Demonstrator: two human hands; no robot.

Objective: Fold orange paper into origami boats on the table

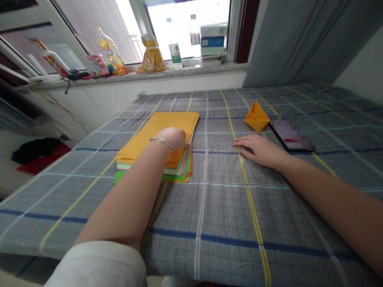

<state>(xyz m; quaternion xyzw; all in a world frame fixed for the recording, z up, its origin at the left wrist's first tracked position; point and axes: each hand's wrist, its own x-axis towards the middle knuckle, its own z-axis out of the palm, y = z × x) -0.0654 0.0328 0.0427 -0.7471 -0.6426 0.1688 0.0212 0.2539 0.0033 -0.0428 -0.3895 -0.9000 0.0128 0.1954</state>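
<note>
Left hand [173, 137] curls over the three-o'clock edge of the paper stack [169, 120], grip unclear; right hand [259, 149] lies loosely spread, empty. Checked cloth [223, 211], open towards six o'clock, could ruck under a dragging palm. The paper stack, at nine, has uneven edges; a pull might skew it. By the phone [287, 138] at three, folded paper [256, 117] might tip if brushed.

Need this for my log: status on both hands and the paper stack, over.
Left hand on right edge of paper stack, grip unclear. Right hand open, resting on checked cloth. Folded orange paper and phone beside right hand, apart from stack.
</note>
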